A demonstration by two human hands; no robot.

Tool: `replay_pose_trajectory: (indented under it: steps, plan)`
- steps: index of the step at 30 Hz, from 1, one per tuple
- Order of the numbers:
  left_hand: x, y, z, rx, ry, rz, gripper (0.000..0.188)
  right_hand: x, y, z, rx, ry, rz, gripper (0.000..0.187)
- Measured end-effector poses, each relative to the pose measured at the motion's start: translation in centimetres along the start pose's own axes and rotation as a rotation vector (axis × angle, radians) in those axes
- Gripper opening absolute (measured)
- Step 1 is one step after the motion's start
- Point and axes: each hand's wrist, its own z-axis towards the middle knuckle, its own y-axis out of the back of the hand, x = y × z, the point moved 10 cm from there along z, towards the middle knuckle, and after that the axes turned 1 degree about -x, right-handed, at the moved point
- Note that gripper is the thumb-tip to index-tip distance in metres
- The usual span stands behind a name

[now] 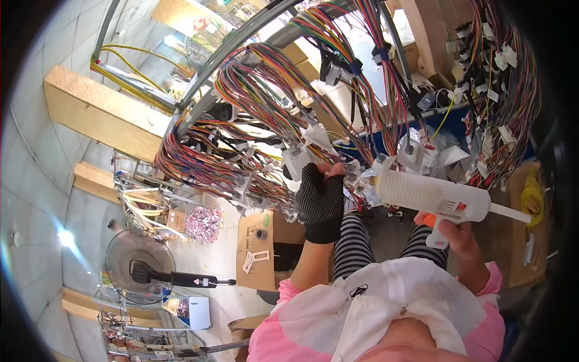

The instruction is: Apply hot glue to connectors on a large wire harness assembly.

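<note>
My right hand (459, 237) grips a white hot glue gun (431, 198) by its handle, near the orange trigger (426, 219). A white glue stick (509, 213) sticks out of its back end, and its front points left toward the wires. On my left hand (319, 199) is a black dotted glove with bare fingertips. These fingertips are pinched together at the hanging wire bundles (265, 181), and what lies between them is too small to make out. Right beside them is a white block-shaped piece (296, 161). The gun's nozzle is lost among clear plastic and connectors.
Thick multicoloured wire harnesses (241, 84) hang from a curved metal rail (235, 39) in front of me. More bundles (503, 102) hang at the right. A black fan (140, 266) stands at the left, with a cardboard box (256, 274) nearer. A yellow bag (532, 196) lies at the far right.
</note>
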Motion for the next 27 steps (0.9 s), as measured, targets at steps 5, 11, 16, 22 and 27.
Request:
replay_pose_trajectory:
  steps: [5,11,16,22,27]
  plan:
    - [3.1,4.4,-0.9,-0.278,-0.016,-0.163,0.024,0.7,-1.5,0.7,-0.026,0.002,0.03,0.054]
    - [5.4,5.5,-0.6,-0.376,-0.08,-0.224,0.035,-0.3,-2.0,1.8,-0.002,-0.03,0.004,0.053]
    - [5.0,5.9,-0.5,-0.449,-0.174,-0.14,0.042,-0.4,-2.8,2.5,-0.003,-0.014,-0.005,0.052]
    - [0.8,-0.1,0.3,-0.092,-0.044,-0.287,0.031,-0.4,-1.6,2.1,-0.043,0.041,0.038,0.051]
    - [0.5,-1.0,2.2,-0.07,-0.047,-0.316,0.029,-0.3,-1.0,2.1,-0.042,0.024,0.051,0.051]
